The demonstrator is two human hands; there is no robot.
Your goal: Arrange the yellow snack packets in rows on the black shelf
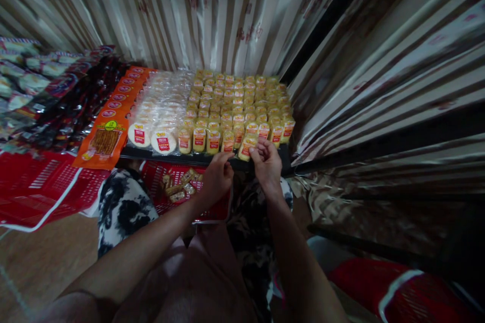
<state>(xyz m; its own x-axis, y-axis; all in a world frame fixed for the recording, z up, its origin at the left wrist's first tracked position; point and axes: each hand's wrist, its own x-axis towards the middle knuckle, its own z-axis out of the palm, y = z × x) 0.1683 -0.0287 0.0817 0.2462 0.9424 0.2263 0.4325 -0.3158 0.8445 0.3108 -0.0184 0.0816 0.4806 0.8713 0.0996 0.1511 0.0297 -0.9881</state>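
Both my hands reach to the front edge of a dark shelf [197, 160] packed with rows of small yellow snack packets [242, 106]. My right hand [267, 164] has its fingers pinched on one yellow packet [247, 146] in the front row, tilting it. My left hand [216, 176] is curled just left of it, fingertips near the shelf edge and the same packet; what it holds, if anything, is hidden. To the left of the yellow packets lie round white packets with red labels [162, 140].
Orange packets [104, 144] and dark red-black packets [76, 106] fill the shelf's left side. A red plastic basket [178, 189] holding several small snack packs rests on my lap. Another red basket [34, 186] sits at left. Striped curtains [379, 60] hang behind and at right.
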